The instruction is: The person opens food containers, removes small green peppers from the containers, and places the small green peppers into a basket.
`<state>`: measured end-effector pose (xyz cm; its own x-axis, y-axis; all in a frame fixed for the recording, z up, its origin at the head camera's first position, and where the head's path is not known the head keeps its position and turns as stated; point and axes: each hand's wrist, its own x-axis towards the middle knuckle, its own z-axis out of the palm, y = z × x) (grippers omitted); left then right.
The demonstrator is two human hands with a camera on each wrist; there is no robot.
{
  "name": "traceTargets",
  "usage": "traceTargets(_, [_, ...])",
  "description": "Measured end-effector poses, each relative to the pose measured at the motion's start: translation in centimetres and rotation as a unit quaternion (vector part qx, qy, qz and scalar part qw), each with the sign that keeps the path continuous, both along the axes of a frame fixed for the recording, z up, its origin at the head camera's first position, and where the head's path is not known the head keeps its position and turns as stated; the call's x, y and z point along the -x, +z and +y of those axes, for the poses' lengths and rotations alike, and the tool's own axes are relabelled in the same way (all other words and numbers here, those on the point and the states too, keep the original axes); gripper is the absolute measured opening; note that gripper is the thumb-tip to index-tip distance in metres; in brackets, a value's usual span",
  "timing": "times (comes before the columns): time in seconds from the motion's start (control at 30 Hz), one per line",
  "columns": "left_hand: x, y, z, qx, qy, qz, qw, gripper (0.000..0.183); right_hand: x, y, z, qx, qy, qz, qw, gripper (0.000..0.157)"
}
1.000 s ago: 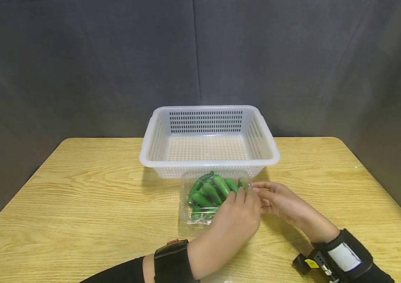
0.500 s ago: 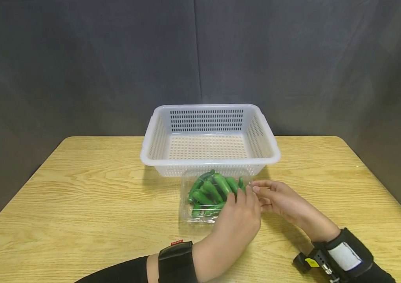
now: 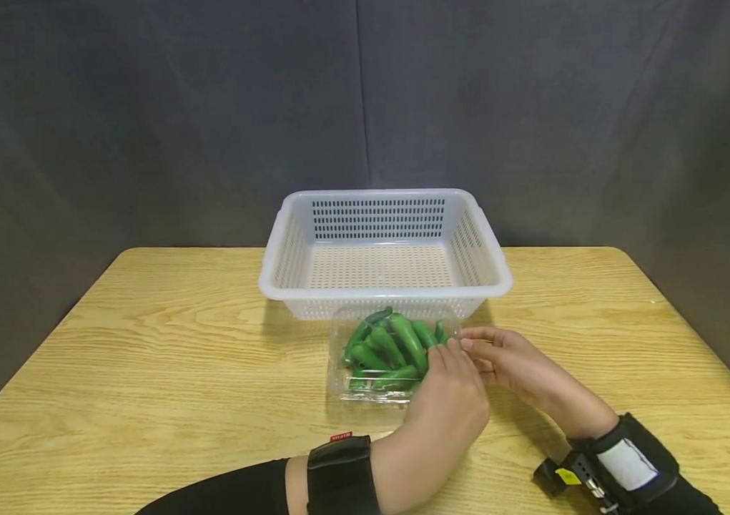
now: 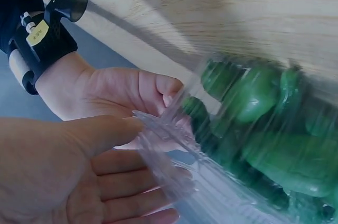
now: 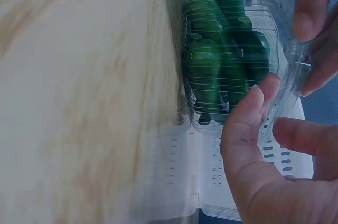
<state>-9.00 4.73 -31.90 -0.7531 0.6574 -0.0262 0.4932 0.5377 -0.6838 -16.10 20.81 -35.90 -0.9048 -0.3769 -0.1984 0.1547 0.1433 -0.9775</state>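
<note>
A clear plastic clamshell box (image 3: 339, 383) full of several green peppers (image 3: 407, 342) rests on the table, just in front of a white basket. At the box's right edge, my left hand (image 3: 447, 404) reaches across from the front and pinches the clear rim between thumb and fingers. My right hand (image 3: 522, 372) holds the same edge from the right side, thumb and fingers around the rim. In the left wrist view, the clear rim (image 4: 166, 174) runs between the left thumb and fingers. The right wrist view shows both hands close together on the rim (image 5: 288, 84).
The white perforated basket (image 3: 385, 294) stands directly behind the box, nothing inside it. A wood-grain table (image 3: 146, 357) spreads to both sides. Dark grey cloth (image 3: 210, 121) hangs behind and along the sides.
My left hand and forearm have shifted a little to the right along the box's edge, uncovering more of the peppers. The right hand stays in place.
</note>
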Motion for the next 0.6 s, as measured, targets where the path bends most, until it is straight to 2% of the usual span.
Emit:
traceTargets(0.2, [-0.09,-0.07,0.69,0.002,0.013,-0.004,0.9999,0.042,-0.06,0.07,-0.02,-0.003,-0.001,-0.001,1.0,0.049])
traceTargets(0.6, [-0.17,-0.5,0.68,-0.008,0.0,0.014,0.9999,0.041,-0.02,-0.18,-0.11,0.001,0.002,0.002,1.0,0.045])
